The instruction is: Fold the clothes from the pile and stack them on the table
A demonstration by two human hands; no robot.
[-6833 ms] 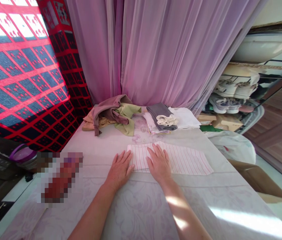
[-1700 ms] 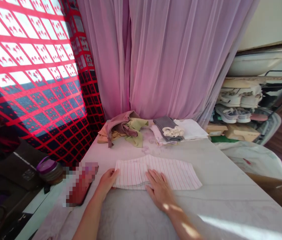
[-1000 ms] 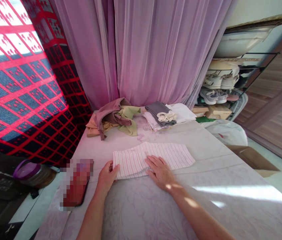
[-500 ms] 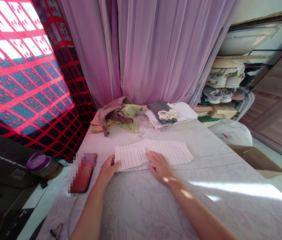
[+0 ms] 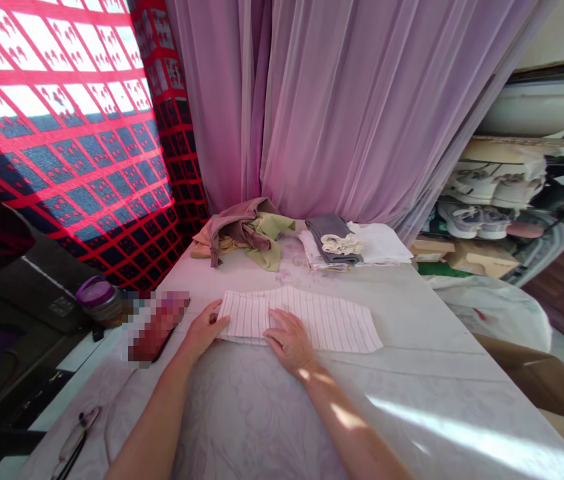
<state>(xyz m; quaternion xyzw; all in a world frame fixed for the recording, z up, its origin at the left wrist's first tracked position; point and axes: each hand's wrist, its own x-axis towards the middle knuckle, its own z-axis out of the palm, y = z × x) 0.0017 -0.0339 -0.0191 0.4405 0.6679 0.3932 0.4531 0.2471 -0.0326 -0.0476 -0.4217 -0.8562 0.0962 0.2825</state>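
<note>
A white cloth with pink stripes (image 5: 329,317), possibly a garment, lies flat in front of me, its left part folded over in a layer. My left hand (image 5: 203,331) grips the left edge of that layer, thumb on top and the other fingers partly hidden behind the edge. My right hand (image 5: 289,339) rests palm down on the cloth at the inner edge of the folded layer, fingers stretched out and slightly apart. To the right of this hand, the cloth extends in a single flatter stretch.
Behind lie a crumpled pile of brown and green clothes (image 5: 245,230) and a folded stack with grey cloth (image 5: 329,233), beside white cloth (image 5: 379,243). A blurred red phone-like object (image 5: 157,330) and eyeglasses (image 5: 77,433) are at left. A shoe rack (image 5: 492,193) stands right.
My right hand has slid left over the striped cloth, closer to my left hand. The folded layer between them looks shorter. The camera view has shifted a little to the left.
</note>
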